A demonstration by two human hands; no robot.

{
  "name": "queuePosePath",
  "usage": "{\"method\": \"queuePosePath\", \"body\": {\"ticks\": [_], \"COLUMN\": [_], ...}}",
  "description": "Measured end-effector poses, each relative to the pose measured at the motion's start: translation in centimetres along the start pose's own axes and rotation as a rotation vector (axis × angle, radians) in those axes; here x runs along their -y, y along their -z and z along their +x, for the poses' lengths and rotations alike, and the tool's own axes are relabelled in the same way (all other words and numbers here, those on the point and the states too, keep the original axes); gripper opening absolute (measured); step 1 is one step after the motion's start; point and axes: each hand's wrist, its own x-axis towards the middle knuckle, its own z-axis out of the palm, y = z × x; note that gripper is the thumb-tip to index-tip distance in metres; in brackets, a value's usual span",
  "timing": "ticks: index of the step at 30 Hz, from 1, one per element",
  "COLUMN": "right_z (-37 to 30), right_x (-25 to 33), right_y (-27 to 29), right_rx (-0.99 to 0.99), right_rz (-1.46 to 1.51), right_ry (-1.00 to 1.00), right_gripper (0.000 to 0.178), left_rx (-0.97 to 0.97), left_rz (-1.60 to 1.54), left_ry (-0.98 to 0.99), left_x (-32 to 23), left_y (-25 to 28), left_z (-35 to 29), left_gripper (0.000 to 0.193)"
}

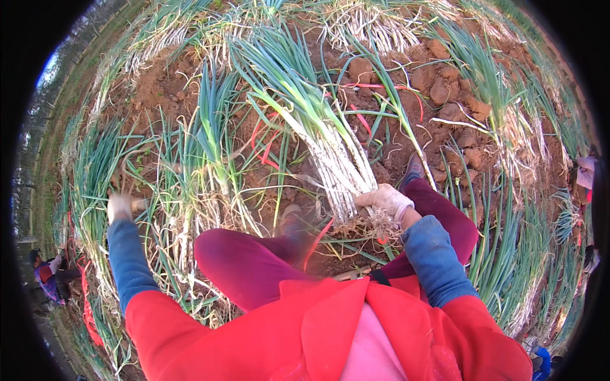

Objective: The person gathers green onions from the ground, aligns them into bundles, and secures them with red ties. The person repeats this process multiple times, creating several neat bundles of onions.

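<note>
Near the left edge of the soil (152, 89), a co-worker (47, 279) is appearing small beyond a band of onions (95, 159), whose green leaves are pointing mostly toward the far edge. The left hand (119, 206), gloved, is showing just beside these leaves; blur is hiding its fingers, so whether they are spread or gripping, or touching any onion, is impossible to make out. Farther right, a loose heap (213, 140) is lying in front of the left knee (219, 254), white stems toward the body, probably so that the root ends are staying within reach. Red strips (270, 149) are lying crumpled on the soil between this heap and the bundle. In the middle, the bundle (318, 127) is slanting away from the body, its leaves fanning toward the far edge. The right hand (384, 202), also gloved, is holding it at the root end, fingers wrapped around the stems and roots (381, 222) sticking out below; this low grip is presumably keeping the root ends together. Right of the bundle, a single onion (397, 105) is lying aslant, and toward the right edge another heap (502, 108) is resting past some clods (445, 89).
</note>
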Motion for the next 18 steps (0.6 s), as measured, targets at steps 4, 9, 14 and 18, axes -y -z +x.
{"method": "queuePosePath", "body": {"ticks": [4, 9, 14, 18], "right_z": [-1.4, -2.7, -4.9, -6.3], "right_x": [3.0, 9.2, 9.9, 6.6], "right_y": [0.0, 0.0, -1.4, -3.2], "right_rx": [0.073, 0.013, 0.176, 0.129], "right_rz": [0.309, 0.574, 0.032, 0.283], "right_ry": [-0.102, -0.013, 0.111, -0.069], "right_gripper": [0.022, 0.029, 0.027, 0.027], "left_rx": [0.360, 0.216, 1.234, 1.071], "left_rz": [0.385, -0.240, -1.610, -2.374], "left_ry": [0.195, -0.378, -0.502, -0.374], "left_x": [5.1, -15.2, -39.8, -47.2], "left_y": [-5.2, -1.0, -3.2, -9.8], "left_z": [-5.3, -8.6, -19.4, -27.6], "left_gripper": [0.067, 0.090, 0.084, 0.097]}}
